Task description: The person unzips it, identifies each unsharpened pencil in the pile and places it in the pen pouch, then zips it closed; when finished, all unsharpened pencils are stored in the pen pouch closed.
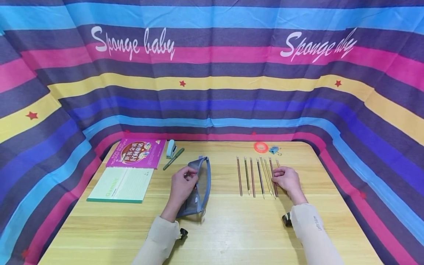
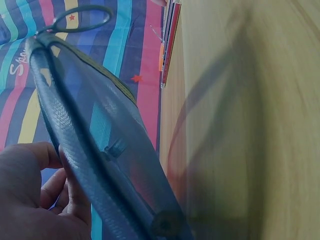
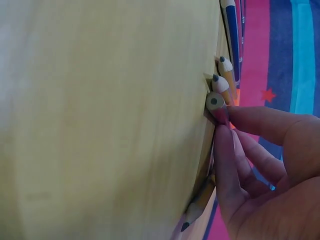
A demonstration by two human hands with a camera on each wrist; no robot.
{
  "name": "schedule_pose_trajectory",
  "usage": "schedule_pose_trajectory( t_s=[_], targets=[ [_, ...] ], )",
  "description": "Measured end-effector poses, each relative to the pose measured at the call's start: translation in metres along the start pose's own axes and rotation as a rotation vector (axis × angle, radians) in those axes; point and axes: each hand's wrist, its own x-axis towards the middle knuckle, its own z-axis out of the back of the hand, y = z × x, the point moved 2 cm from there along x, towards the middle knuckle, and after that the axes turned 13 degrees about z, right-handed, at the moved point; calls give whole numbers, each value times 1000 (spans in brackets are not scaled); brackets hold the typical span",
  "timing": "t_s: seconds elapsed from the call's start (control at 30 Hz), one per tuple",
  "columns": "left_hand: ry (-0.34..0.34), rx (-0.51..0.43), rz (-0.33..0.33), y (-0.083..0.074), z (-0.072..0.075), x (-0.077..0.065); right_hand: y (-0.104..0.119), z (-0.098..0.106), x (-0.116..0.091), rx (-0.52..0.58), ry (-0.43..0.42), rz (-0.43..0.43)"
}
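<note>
My left hand [image 1: 182, 186] pinches the edge of a grey-blue mesh zip pouch [image 1: 191, 207], which stands tilted on the table with a strap loop at its side. In the left wrist view the thumb and fingers hold the textured rim of the pouch [image 2: 75, 135]. At the right, my right hand [image 1: 287, 181] pinches a dark red pencil [image 3: 218, 106] by its flat, unsharpened end, between thumb and forefinger. Sharpened pencils [image 3: 221, 86] lie close on both sides of it. Several more pencils [image 1: 252, 178] lie in a spaced row to its left.
A purple book [image 1: 114, 158] and a pale green notebook [image 1: 132, 186] lie at the left. Beside them are a light blue stapler [image 1: 171, 149] and a green pen [image 1: 173, 159]. Behind the pencils sit an orange-red tape ring [image 1: 256, 149] and blue binder clips [image 1: 273, 149]. A striped curtain [image 1: 232, 106] encloses the table.
</note>
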Motion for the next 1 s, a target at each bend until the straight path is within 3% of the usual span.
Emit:
schedule_pose_trajectory(
  t_s=[0.27,0.67,1.0],
  targets=[
    [-4,1,4,0,0,0,2,-3,1,43,16,-30],
    [-5,6,4,1,-1,0,2,-3,1,22,43,-33],
    [0,1,-6,0,-4,0,1,-2,6,-198,53,34]
  ],
)
